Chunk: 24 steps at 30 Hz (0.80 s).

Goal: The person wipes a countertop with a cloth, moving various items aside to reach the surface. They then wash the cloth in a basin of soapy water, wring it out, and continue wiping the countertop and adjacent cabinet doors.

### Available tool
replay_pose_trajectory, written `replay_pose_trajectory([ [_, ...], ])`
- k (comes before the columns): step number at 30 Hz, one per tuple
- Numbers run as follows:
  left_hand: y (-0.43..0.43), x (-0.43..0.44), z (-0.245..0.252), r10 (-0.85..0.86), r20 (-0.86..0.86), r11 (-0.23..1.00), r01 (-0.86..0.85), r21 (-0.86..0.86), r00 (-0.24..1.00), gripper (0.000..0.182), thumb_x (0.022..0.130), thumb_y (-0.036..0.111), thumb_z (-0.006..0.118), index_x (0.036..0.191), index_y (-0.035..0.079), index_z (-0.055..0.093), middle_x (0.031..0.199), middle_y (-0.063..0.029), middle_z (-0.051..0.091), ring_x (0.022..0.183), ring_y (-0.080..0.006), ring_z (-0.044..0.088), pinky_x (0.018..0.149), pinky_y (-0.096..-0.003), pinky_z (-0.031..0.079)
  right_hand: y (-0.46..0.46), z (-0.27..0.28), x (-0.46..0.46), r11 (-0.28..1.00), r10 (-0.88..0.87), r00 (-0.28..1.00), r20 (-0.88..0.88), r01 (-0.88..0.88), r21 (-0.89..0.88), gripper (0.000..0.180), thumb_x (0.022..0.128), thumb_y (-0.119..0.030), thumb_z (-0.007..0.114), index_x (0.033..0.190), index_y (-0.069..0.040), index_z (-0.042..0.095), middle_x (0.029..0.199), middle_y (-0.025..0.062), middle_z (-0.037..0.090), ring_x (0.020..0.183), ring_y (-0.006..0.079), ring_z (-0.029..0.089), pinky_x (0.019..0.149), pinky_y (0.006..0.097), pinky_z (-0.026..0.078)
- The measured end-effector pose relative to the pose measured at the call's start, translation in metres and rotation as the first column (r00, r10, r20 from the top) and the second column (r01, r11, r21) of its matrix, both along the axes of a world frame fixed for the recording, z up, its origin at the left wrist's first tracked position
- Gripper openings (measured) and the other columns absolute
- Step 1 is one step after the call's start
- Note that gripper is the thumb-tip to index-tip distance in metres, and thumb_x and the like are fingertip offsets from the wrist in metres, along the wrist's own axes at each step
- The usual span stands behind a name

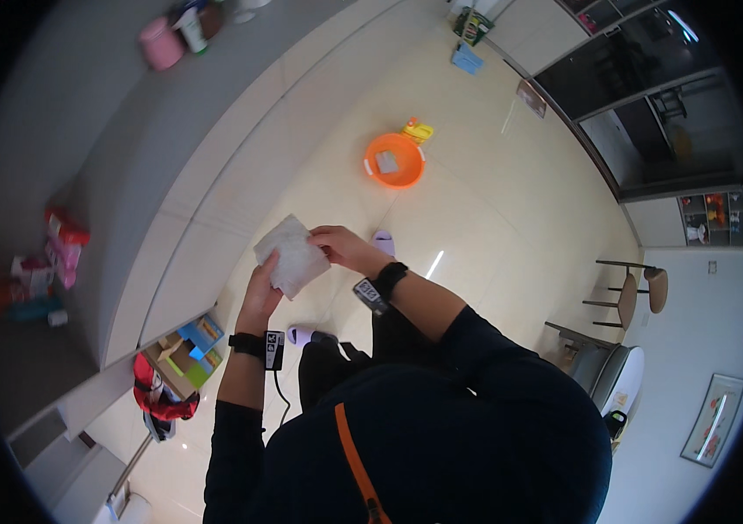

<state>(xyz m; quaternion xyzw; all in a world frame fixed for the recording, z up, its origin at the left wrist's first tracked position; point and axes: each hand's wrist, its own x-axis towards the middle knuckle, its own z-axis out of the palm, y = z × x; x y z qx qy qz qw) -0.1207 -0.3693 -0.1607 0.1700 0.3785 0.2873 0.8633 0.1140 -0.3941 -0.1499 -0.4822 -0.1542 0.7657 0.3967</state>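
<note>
A folded white cloth [293,255] is held up in front of me, above the tiled floor. My left hand [263,287] grips its lower left side, with the thumb lying over the top face. At the upper right edge, my right hand [340,247] pinches the cloth between thumb and fingers. Both wrists carry black straps with small tagged devices. Farther out on the floor is an orange basin [411,175] with white handles, and a pale folded item [386,162] lies inside it.
A yellow bottle [418,131] stands by the basin. Along my left runs a long cabinet [214,170] bearing a pink canister [162,43] and several packets [65,252]. An open cardboard box [181,360] is below it. To the right are a chair [627,298] and a table [630,380].
</note>
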Motion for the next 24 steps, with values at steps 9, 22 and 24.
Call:
replay_pose_trajectory([
  [9,0.114,0.292,-0.079,-0.079,-0.047,0.997,0.078,-0.025,0.996,0.06,0.102,0.03,0.066,0.148,-0.002,0.045,0.145,-0.0135,0.057,0.134,-0.0284,0.056,0.113,-0.0446,0.045,0.039,-0.114,0.375,0.946,-0.243,0.923,0.299,0.293,-0.135,0.028,0.099,-0.026,0.066,0.119,-0.006,0.07,0.101,0.0046,0.071,0.089,0.0164,0.069,0.08,0.0314,0.057],
  [22,0.246,0.626,-0.417,-0.048,-0.14,0.995,0.036,-0.092,0.989,0.053,0.101,0.021,0.063,0.147,0.001,0.045,0.141,-0.0127,0.06,0.127,-0.0284,0.06,0.107,-0.0437,0.05,0.22,-0.412,0.684,0.928,-0.282,0.631,0.723,0.371,0.038,0.031,0.097,-0.034,0.067,0.113,-0.009,0.073,0.092,0.0066,0.075,0.077,0.0156,0.071,0.068,0.0329,0.057],
  [24,0.262,0.654,-0.468,-0.06,-0.103,0.995,0.051,-0.089,0.993,0.054,0.1,0.018,0.063,0.147,0.001,0.043,0.142,-0.0127,0.058,0.13,-0.0291,0.058,0.109,-0.0453,0.049,0.25,-0.46,0.698,0.973,-0.196,0.493,0.847,0.204,0.106,0.034,0.096,-0.035,0.068,0.118,-0.009,0.073,0.097,0.0109,0.076,0.079,0.0197,0.073,0.07,0.0349,0.058],
])
